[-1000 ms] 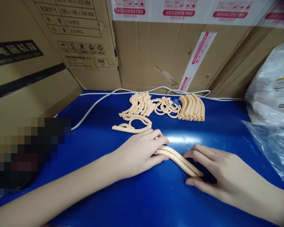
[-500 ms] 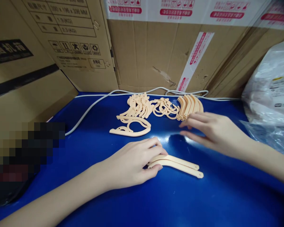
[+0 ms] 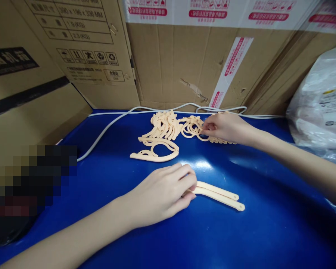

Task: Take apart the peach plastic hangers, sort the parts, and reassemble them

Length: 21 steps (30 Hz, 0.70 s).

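Note:
My left hand (image 3: 164,194) is closed around the curved ends of two beige plastic hanger arms (image 3: 221,195). Their straight ends with small holes stick out to the right, side by side on the table. At the back, my right hand (image 3: 226,127) reaches over a pile of curved hanger hooks (image 3: 192,127), its thumb and fingertips pinched on one at the pile's right edge. Beneath that hand lies a row of more hanger arms (image 3: 222,141), mostly hidden. A folded hanger (image 3: 159,158) rests in front of another heap of beige hanger parts (image 3: 165,125).
A white cable (image 3: 109,125) runs along the back of the blue table (image 3: 212,243). Cardboard boxes (image 3: 173,63) stand behind and at the left. A clear plastic bag (image 3: 322,97) sits at the right. A pixelated dark object (image 3: 22,194) is at the left edge.
My right hand has moved left and back, from the row of arms onto the hook pile, its fingers closing. My left hand has shifted the two arms slightly right.

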Each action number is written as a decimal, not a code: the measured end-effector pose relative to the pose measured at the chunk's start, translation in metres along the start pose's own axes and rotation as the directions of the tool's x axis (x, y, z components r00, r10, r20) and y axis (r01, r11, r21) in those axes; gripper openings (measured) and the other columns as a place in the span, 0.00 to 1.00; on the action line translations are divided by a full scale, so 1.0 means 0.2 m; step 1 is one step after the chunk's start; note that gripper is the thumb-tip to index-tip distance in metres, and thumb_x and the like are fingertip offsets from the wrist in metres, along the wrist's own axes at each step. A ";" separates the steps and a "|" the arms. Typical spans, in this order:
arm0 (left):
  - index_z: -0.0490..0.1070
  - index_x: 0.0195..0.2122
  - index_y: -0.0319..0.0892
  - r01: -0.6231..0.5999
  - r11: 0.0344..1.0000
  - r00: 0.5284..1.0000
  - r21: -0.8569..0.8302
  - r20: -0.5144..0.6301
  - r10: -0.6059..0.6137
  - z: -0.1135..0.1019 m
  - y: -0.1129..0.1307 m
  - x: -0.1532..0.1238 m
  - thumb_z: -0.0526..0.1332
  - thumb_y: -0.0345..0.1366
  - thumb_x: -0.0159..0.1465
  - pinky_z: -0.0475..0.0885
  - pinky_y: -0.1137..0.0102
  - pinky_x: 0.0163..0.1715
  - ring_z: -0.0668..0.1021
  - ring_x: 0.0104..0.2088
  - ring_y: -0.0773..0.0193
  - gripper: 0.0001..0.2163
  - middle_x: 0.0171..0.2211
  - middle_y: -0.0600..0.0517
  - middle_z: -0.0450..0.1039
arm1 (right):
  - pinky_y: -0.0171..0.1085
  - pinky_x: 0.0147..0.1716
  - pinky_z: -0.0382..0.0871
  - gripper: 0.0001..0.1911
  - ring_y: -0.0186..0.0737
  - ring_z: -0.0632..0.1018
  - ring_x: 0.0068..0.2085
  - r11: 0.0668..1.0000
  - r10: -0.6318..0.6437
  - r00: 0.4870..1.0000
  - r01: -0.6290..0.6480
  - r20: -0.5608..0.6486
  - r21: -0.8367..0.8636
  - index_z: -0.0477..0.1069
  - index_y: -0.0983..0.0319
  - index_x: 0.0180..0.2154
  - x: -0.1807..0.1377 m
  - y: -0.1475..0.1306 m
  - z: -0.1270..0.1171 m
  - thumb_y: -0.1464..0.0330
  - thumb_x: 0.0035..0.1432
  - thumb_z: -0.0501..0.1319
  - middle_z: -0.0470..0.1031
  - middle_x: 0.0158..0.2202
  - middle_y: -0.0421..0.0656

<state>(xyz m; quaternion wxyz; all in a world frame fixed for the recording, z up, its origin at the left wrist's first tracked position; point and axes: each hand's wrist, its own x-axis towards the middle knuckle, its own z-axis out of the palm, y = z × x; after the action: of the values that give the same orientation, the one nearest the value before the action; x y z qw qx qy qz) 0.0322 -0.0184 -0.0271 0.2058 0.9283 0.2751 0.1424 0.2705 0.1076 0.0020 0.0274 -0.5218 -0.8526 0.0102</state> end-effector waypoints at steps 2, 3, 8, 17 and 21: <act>0.64 0.35 0.41 -0.008 1.000 1.000 0.021 -0.014 0.008 0.01 0.00 0.00 0.54 0.31 0.70 0.66 0.71 0.38 0.71 0.38 0.66 0.05 0.39 0.53 0.69 | 0.36 0.25 0.56 0.09 0.35 0.69 0.25 0.974 0.014 0.999 -0.003 -0.050 0.226 0.76 0.61 0.31 -0.02 0.00 -0.03 0.62 0.58 0.62 0.72 0.23 0.39; 0.64 0.35 0.41 -0.009 0.999 1.000 0.033 -0.023 0.010 0.01 0.00 0.00 0.54 0.31 0.70 0.66 0.70 0.38 0.71 0.38 0.65 0.05 0.39 0.53 0.70 | 0.35 0.24 0.55 0.10 0.33 0.67 0.23 0.932 0.019 0.997 0.010 -0.077 0.362 0.75 0.61 0.31 -0.04 -0.01 -0.04 0.62 0.58 0.62 0.70 0.22 0.38; 0.66 0.37 0.40 -0.022 0.996 0.998 0.084 -0.054 0.027 0.02 0.01 0.01 0.54 0.32 0.71 0.67 0.70 0.39 0.72 0.39 0.64 0.06 0.40 0.51 0.71 | 0.33 0.19 0.53 0.11 0.29 0.64 0.19 0.548 0.046 0.992 0.075 -0.120 0.833 0.68 0.60 0.34 -0.21 -0.10 -0.06 0.61 0.56 0.66 0.65 0.17 0.33; 0.69 0.39 0.38 -0.047 0.964 0.996 0.261 -0.066 0.066 0.05 0.03 0.02 0.51 0.32 0.72 0.69 0.67 0.38 0.72 0.37 0.61 0.08 0.40 0.48 0.73 | 0.40 0.47 0.73 0.12 0.39 0.78 0.47 0.614 -0.114 0.964 0.259 -0.241 0.745 0.70 0.60 0.50 -0.40 -0.20 0.17 0.68 0.66 0.57 0.76 0.48 0.46; 0.69 0.38 0.38 0.001 0.952 0.996 0.305 -0.080 0.025 0.08 0.03 0.03 0.49 0.32 0.72 0.70 0.67 0.37 0.73 0.36 0.61 0.10 0.38 0.49 0.73 | 0.44 0.50 0.71 0.21 0.40 0.77 0.49 0.643 -0.145 0.924 0.360 -0.354 0.676 0.67 0.57 0.59 -0.39 -0.21 0.20 0.72 0.67 0.51 0.76 0.49 0.46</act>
<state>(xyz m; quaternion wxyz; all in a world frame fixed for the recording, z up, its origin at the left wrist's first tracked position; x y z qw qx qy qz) 0.0459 -0.0245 -0.0366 0.0476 0.9438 0.2964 0.1381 0.2672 0.0196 -0.0386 0.3491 -0.3380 -0.8297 0.2747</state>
